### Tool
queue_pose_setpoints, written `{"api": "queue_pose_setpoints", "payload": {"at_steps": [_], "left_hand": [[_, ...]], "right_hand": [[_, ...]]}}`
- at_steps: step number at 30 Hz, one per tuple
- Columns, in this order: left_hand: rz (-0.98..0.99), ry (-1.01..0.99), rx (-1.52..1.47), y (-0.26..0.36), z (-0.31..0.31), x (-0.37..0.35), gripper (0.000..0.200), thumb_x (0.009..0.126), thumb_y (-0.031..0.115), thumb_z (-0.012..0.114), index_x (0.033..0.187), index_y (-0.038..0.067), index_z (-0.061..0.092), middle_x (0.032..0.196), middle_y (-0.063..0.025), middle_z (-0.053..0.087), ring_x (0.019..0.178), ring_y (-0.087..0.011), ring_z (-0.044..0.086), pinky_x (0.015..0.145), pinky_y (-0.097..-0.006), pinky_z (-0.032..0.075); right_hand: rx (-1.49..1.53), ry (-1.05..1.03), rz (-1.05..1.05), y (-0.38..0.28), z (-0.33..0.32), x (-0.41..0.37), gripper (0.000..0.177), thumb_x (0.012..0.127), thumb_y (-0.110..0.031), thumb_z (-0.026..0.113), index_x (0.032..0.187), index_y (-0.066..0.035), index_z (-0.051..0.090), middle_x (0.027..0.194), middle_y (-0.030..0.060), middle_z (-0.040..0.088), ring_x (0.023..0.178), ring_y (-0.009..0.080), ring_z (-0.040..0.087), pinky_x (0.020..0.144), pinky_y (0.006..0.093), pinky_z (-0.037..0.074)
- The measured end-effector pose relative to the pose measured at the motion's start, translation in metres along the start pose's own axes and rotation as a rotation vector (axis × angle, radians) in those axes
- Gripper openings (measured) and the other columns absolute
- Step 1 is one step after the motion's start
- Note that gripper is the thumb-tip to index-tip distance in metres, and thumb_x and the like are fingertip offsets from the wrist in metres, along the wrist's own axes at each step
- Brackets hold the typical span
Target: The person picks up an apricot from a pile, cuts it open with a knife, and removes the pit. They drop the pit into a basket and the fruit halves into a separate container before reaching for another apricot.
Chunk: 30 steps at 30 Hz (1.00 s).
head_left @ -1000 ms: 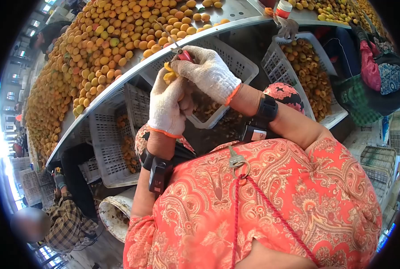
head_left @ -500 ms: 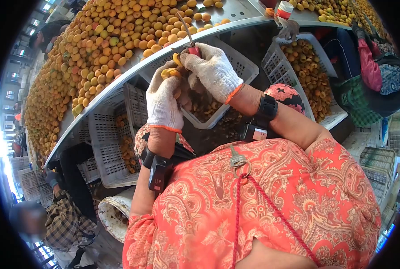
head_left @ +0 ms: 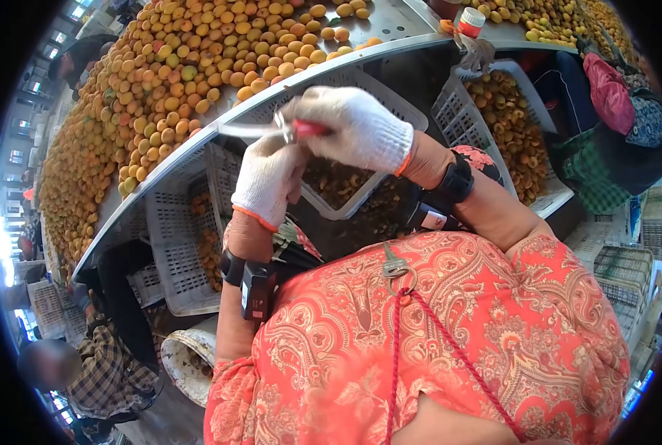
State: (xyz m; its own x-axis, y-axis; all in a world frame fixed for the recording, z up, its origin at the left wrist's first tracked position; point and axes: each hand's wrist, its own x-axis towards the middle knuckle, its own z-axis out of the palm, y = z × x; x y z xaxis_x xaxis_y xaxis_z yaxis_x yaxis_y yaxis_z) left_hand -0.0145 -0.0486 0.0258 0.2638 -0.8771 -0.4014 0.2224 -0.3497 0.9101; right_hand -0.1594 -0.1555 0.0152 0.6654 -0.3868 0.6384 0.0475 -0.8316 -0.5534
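My right hand (head_left: 353, 127), in a white knit glove, is closed round the red handle of a knife (head_left: 312, 129). Its blade points left and is smeared by motion. Just below and touching it, my gloved left hand (head_left: 264, 178) has its fingers curled in. Whatever those fingers hold is hidden. Both hands are above a white plastic crate (head_left: 409, 110) with brownish-orange fruit pieces (head_left: 335, 182) in it. Beyond them, many whole orange-yellow apricots (head_left: 190, 52) lie heaped on a metal table (head_left: 390, 26).
A slatted crate (head_left: 183, 259) stands at the left, another crate (head_left: 461, 122) of cut fruit (head_left: 505, 126) at the right. A dirty white bucket (head_left: 186, 363) is low left. The table's raised edge (head_left: 309, 78) curves past my hands. Other people sit at both sides.
The knife has swung from pointing up to pointing left. My right hand has shifted slightly down and right. The orange fruit pieces seen at my left fingers no longer show.
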Motion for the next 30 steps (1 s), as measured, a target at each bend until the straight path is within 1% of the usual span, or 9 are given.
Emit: {"api": "queue_pose_setpoints", "payload": {"at_steps": [8,13,16,17,19,21,23,25,30], "left_hand": [[-0.048,-0.184,-0.008,0.006,-0.006,-0.017,0.012,0.089,0.017,0.059,0.087,0.006,0.056,0.059,0.0044,0.039,0.043,-0.0058,0.034,0.041,-0.0232,0.026],[-0.071,-0.18,-0.012,0.002,-0.005,-0.012,0.014,0.09,0.015,0.061,0.102,0.007,0.063,0.066,0.0053,0.047,0.047,-0.0035,0.037,0.042,-0.0213,0.028],[0.223,-0.069,0.39,-0.01,-0.005,-0.001,0.023,0.089,0.013,0.06,0.107,0.0,0.065,0.077,-0.0024,0.064,0.062,-0.0127,0.058,0.059,-0.0268,0.048],[0.22,-0.067,0.39,-0.013,-0.004,0.002,0.023,0.089,0.013,0.06,0.107,0.0,0.065,0.077,-0.0024,0.064,0.062,-0.0127,0.058,0.059,-0.0268,0.048],[0.585,0.022,0.736,-0.016,-0.004,0.004,0.023,0.088,0.012,0.06,0.106,-0.002,0.064,0.078,-0.0074,0.066,0.071,-0.0132,0.061,0.069,-0.0286,0.05],[0.567,0.031,0.759,-0.012,-0.004,0.001,0.022,0.089,0.012,0.061,0.106,-0.001,0.064,0.075,-0.0109,0.063,0.07,-0.0105,0.059,0.068,-0.0279,0.049],[0.278,0.002,0.635,0.0,-0.002,-0.006,0.02,0.089,0.012,0.064,0.104,-0.001,0.065,0.075,-0.0087,0.064,0.071,-0.0091,0.058,0.068,-0.0263,0.049],[0.342,0.04,0.596,0.004,-0.014,-0.007,0.016,0.089,0.01,0.065,0.102,0.001,0.068,0.076,0.0,0.063,0.069,-0.0063,0.054,0.062,-0.0234,0.045],[0.064,0.27,0.512,0.022,-0.108,-0.012,0.019,0.088,0.01,0.06,0.104,0.009,0.07,0.068,0.0048,0.052,0.051,-0.0053,0.043,0.046,-0.0225,0.037]], "right_hand": [[-0.021,-0.095,0.021,0.0,0.001,-0.003,0.015,0.081,-0.014,0.069,0.095,-0.009,0.064,0.086,0.0128,0.064,0.082,0.0355,0.066,0.07,0.0421,0.053],[-0.053,-0.078,0.091,-0.002,0.005,-0.004,0.013,0.083,-0.016,0.068,0.091,-0.007,0.062,0.084,0.0139,0.064,0.08,0.0372,0.065,0.069,0.0429,0.053],[-0.022,-0.084,0.238,-0.003,0.008,-0.004,0.016,0.086,-0.018,0.066,0.091,-0.003,0.061,0.084,0.0165,0.066,0.083,0.0378,0.066,0.071,0.0429,0.053],[-0.013,-0.09,0.314,-0.003,0.01,-0.006,0.018,0.087,-0.018,0.066,0.093,-0.002,0.062,0.085,0.0179,0.066,0.083,0.0373,0.066,0.072,0.0419,0.053],[0.13,-0.065,0.421,-0.005,0.009,-0.008,0.02,0.087,-0.018,0.065,0.097,-0.001,0.062,0.086,0.0192,0.067,0.084,0.0364,0.067,0.073,0.0408,0.053],[0.278,-0.039,0.522,-0.004,0.01,-0.009,0.022,0.087,-0.019,0.065,0.1,-0.001,0.063,0.087,0.0206,0.067,0.084,0.0355,0.068,0.074,0.0396,0.053],[0.242,0.014,0.575,0.003,0.01,-0.013,0.026,0.087,-0.019,0.064,0.105,0.0,0.063,0.086,0.0215,0.067,0.083,0.0335,0.069,0.074,0.038,0.053],[0.116,0.065,0.564,0.015,0.011,-0.017,0.02,0.087,-0.019,0.063,0.096,0.0,0.062,0.089,0.0238,0.067,0.087,0.0405,0.066,0.074,0.0433,0.052],[-0.041,0.012,0.6,0.042,0.015,-0.034,0.017,0.086,-0.018,0.062,0.094,-0.004,0.065,0.092,0.0228,0.068,0.09,0.0412,0.065,0.079,0.0458,0.052]]}}
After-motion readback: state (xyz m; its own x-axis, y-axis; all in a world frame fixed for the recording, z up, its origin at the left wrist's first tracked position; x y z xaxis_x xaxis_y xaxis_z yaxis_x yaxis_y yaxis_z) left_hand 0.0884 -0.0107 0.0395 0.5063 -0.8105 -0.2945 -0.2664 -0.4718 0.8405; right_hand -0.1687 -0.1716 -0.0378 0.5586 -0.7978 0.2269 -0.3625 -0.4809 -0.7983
